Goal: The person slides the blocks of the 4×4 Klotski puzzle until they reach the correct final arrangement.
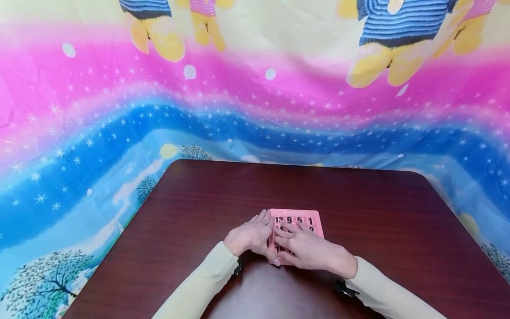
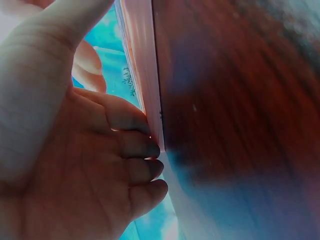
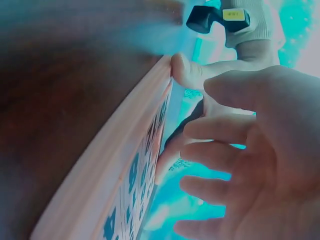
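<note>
Loosely spread, not clutching, the right hand's (image 1: 306, 249) fingers lie above a pink rectangular plastic-looking number board (image 1: 295, 215); the left hand's (image 1: 252, 235) straight fingers touch its edge. Beneath: glossy dark-red wooden table (image 1: 378, 208). Probably light, stiff; grasp opposite edges.

Dk brown tbl (image 1: 382, 208), rnd corners, pink/blue snowflake-print bkgd cloth (image 1: 247, 95) behind

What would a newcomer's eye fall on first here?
The eye likely falls first on the bright pink and blue cloth hanging behind the dark table. Next comes the pink numbered board on it, with the left hand at its left edge and the right hand over its numbers.
</note>
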The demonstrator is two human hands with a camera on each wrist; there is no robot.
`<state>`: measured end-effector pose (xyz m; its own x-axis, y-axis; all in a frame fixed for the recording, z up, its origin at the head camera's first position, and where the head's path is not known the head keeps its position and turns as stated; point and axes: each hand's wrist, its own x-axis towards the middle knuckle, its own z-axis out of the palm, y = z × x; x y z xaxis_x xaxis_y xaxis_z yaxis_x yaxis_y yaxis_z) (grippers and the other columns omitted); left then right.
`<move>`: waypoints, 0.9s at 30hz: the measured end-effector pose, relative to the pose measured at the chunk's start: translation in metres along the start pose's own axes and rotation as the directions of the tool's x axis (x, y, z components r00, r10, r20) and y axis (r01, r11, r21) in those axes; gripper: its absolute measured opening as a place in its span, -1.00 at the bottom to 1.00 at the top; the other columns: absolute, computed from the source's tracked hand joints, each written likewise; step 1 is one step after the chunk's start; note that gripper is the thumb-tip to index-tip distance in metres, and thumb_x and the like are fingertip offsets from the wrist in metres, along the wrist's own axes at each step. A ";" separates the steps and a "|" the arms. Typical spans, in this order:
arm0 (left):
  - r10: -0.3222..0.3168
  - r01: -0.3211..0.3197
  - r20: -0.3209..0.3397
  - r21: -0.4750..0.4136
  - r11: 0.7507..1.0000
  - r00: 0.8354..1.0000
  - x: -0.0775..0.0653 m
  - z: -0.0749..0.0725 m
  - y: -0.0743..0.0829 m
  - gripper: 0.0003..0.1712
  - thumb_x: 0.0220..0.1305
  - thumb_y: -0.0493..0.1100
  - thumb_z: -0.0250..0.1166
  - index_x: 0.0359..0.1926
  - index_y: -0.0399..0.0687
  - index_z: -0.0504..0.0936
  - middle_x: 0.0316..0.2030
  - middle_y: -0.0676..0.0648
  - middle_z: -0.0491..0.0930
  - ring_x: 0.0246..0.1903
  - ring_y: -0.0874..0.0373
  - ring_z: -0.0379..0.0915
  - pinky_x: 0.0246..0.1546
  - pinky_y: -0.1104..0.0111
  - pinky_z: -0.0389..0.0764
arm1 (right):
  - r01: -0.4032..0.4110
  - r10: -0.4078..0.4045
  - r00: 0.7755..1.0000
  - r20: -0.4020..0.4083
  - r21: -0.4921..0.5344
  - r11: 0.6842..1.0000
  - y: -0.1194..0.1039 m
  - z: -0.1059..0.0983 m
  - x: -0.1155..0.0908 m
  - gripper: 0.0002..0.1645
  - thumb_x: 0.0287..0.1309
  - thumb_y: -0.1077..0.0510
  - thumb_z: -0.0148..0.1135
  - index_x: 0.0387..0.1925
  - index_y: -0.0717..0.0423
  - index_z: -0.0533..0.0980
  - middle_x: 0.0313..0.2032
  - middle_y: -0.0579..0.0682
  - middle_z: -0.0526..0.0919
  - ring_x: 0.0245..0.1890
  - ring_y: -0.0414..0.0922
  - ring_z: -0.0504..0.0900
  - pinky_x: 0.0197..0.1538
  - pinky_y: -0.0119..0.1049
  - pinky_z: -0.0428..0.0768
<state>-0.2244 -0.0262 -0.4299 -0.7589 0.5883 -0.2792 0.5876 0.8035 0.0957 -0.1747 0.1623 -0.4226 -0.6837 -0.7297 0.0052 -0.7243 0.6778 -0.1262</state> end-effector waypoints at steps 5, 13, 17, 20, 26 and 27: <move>0.000 0.000 0.006 0.015 1.000 1.000 0.000 -0.001 -0.001 0.51 -0.23 0.57 0.40 0.52 -0.25 0.00 0.54 -0.26 -0.09 0.55 -0.06 -0.19 0.56 0.21 0.03 | -0.089 0.091 0.993 0.069 -0.036 0.995 0.007 0.002 0.009 -0.29 0.34 -0.18 0.10 0.38 0.09 0.36 0.43 0.09 0.32 0.47 0.17 0.20 0.38 0.38 0.23; -0.004 0.004 0.006 0.010 1.000 1.000 0.001 -0.001 -0.003 0.51 -0.22 0.56 0.40 0.52 -0.26 -0.02 0.54 -0.27 -0.09 0.55 -0.07 -0.20 0.56 0.20 0.03 | -0.155 0.162 0.980 0.117 -0.063 0.986 0.015 0.004 0.021 -0.26 0.35 -0.19 0.07 0.42 0.08 0.29 0.46 0.07 0.26 0.49 0.10 0.17 0.40 0.34 0.22; -0.004 0.004 0.008 0.005 1.000 1.000 0.001 0.000 -0.003 0.52 -0.22 0.56 0.40 0.53 -0.25 -0.03 0.54 -0.27 -0.11 0.55 -0.07 -0.22 0.56 0.20 0.02 | -0.162 0.169 0.978 0.122 -0.065 0.985 0.014 0.006 0.021 -0.25 0.36 -0.20 0.06 0.43 0.09 0.28 0.47 0.08 0.25 0.50 0.09 0.16 0.41 0.32 0.22; -0.006 0.006 0.011 0.006 1.000 1.000 0.002 0.000 -0.003 0.51 -0.22 0.57 0.40 0.53 -0.24 -0.03 0.54 -0.26 -0.12 0.56 -0.06 -0.22 0.56 0.20 0.01 | -0.164 0.170 0.978 0.124 -0.062 0.985 0.013 0.007 0.021 -0.24 0.37 -0.20 0.04 0.43 0.11 0.27 0.48 0.09 0.23 0.51 0.10 0.13 0.43 0.31 0.19; -0.004 0.004 0.019 0.000 1.000 1.000 0.001 0.000 -0.002 0.50 -0.21 0.56 0.39 0.53 -0.24 -0.02 0.55 -0.26 -0.12 0.56 -0.06 -0.23 0.56 0.20 0.01 | -0.153 0.160 0.979 0.123 -0.064 0.986 0.009 0.009 0.017 -0.21 0.38 -0.22 0.00 0.44 0.15 0.24 0.48 0.11 0.21 0.52 0.12 0.09 0.43 0.31 0.18; -0.004 0.004 0.019 -0.003 1.000 1.000 0.001 0.000 -0.002 0.50 -0.21 0.56 0.39 0.53 -0.24 -0.02 0.55 -0.26 -0.12 0.56 -0.06 -0.23 0.56 0.20 0.02 | -0.150 0.158 0.980 0.122 -0.065 0.986 0.008 0.009 0.017 -0.20 0.38 -0.23 0.00 0.44 0.16 0.23 0.48 0.11 0.21 0.52 0.12 0.09 0.43 0.31 0.18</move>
<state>-0.2263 -0.0270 -0.4303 -0.7561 0.5830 -0.2974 0.5834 0.8063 0.0975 -0.1912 0.1549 -0.4325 -0.7734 -0.6193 -0.1354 -0.6174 0.7843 -0.0607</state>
